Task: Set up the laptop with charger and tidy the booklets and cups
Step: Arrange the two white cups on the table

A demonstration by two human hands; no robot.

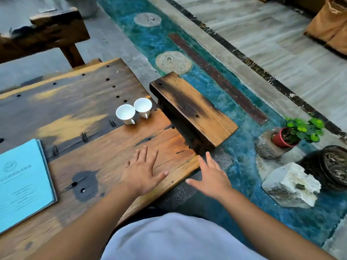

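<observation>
Two white cups (125, 114) (143, 107) stand side by side, touching, near the right end of the wooden table (78, 113). A stack of light blue booklets (22, 182) lies at the table's left front. My left hand (144, 169) hovers flat with fingers spread over the table's right front corner, holding nothing. My right hand (210, 175) is open past the table's edge, above the floor, also holding nothing. No laptop or charger is in view.
A low wooden bench (193, 107) stands just right of the table. Further right on the blue floor strip are a potted green plant (298, 132), a white rock (291, 184) and a dark bowl (334, 166). Another wooden bench (47, 34) is at the back left.
</observation>
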